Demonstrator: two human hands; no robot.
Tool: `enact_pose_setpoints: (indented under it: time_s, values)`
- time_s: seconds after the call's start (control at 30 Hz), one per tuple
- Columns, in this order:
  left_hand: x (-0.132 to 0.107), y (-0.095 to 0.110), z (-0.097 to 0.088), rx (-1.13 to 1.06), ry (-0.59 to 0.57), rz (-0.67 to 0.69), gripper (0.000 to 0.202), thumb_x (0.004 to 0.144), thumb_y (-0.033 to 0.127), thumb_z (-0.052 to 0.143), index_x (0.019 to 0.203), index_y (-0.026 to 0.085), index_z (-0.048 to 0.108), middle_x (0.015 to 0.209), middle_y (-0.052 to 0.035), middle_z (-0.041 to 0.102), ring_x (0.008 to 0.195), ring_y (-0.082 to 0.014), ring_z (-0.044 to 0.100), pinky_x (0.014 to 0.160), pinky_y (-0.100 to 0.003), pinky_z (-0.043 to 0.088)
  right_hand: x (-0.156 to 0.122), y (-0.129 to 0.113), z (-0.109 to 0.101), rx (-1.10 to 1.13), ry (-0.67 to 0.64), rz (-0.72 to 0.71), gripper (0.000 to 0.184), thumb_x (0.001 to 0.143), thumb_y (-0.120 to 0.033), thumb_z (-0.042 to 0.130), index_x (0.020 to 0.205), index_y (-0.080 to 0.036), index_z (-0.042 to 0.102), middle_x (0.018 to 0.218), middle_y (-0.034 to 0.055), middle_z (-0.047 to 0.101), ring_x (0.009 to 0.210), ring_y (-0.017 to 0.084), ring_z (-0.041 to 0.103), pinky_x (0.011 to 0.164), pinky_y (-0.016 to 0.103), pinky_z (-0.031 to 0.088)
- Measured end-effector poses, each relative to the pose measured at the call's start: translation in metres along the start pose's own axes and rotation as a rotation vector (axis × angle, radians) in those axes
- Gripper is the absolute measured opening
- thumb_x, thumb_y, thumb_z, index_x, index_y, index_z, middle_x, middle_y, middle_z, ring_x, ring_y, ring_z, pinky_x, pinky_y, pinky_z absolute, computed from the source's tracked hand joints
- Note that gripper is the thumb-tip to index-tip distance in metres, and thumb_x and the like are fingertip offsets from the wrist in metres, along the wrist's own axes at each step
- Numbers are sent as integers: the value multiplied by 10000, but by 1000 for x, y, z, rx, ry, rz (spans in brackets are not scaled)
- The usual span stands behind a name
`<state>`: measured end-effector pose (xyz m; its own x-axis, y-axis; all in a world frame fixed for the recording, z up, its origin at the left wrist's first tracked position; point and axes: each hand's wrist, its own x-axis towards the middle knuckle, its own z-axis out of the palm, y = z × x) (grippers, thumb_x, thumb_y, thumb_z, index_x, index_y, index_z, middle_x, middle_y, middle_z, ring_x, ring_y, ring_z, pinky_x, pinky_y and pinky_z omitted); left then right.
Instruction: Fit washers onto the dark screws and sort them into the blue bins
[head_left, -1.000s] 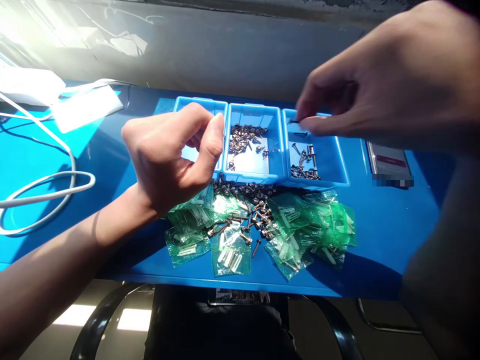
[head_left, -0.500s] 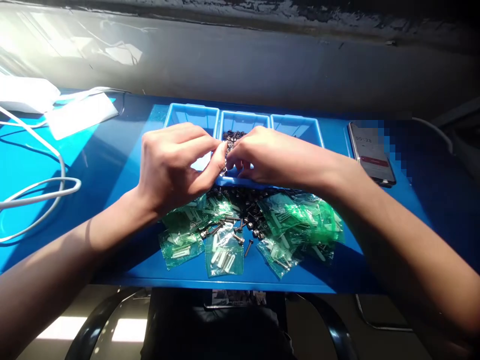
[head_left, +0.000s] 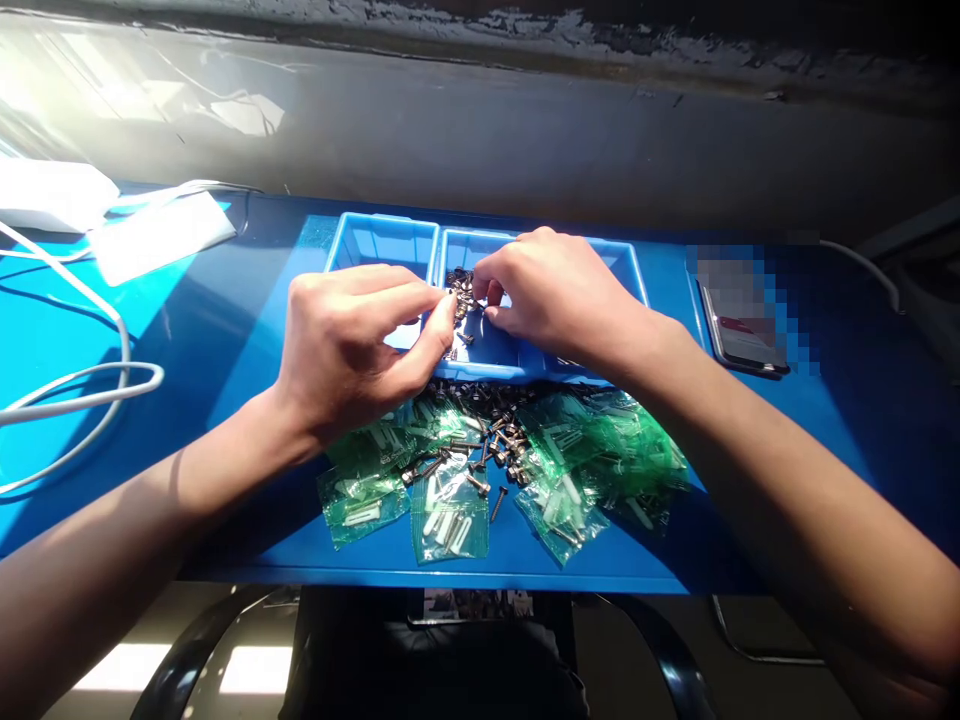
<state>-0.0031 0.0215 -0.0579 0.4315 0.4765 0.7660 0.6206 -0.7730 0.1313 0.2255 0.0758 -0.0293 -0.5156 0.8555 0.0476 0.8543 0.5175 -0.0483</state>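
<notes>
My left hand (head_left: pixel 360 335) is pinched closed over the divider between the left and middle blue bins; what its fingertips hold is too small to make out. Over the middle bin (head_left: pixel 517 372), my right hand (head_left: pixel 551 285) has its thumb and forefinger curled together beside a heap of small dark screws (head_left: pixel 459 282). Anything in that grip is hidden. A few loose screws lie on the middle bin's floor. The left bin (head_left: pixel 386 222) is partly covered by my left hand, and the right bin (head_left: pixel 639 275) by my right hand and forearm.
In front of the bins lie several green plastic packets (head_left: pixel 450 510) of white plugs and screws, with loose bolts (head_left: pixel 514 450) among them. A phone (head_left: pixel 742 330) rests at the right. White cables (head_left: pixel 112 385) and a paper (head_left: pixel 161 235) are on the left of the blue table (head_left: pixel 247 520).
My right hand has risen and shifted slightly right from deep in the middle bin, exposing more screws and the bin floor. My left hand keeps nearly the same place and pinch.
</notes>
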Motion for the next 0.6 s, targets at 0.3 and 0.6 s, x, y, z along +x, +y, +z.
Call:
enact_pose_setpoints:
  time_s: [0.3, 0.6]
  values:
    - [3, -7, -2, -56, -24, 23, 123, 1039, 212, 773, 925, 231, 817, 874, 0, 856, 751, -172, 802, 615, -363, 593, -22, 18, -59, 71, 92, 128, 317, 896, -119, 726, 1132, -247, 894, 919, 54, 835, 790, 182, 722, 729, 367, 561]
    - [4, -21, -5, -124, -214, 103, 145, 1082, 291, 699, 1049, 269, 838, 1197, -28, 900, 1207, -277, 888, 996, -407, 781, -32, 33, -72, -64, 117, 152, 217, 986, -312, 717, 1094, -300, 905, 932, 70, 842, 835, 213, 740, 881, 451, 601]
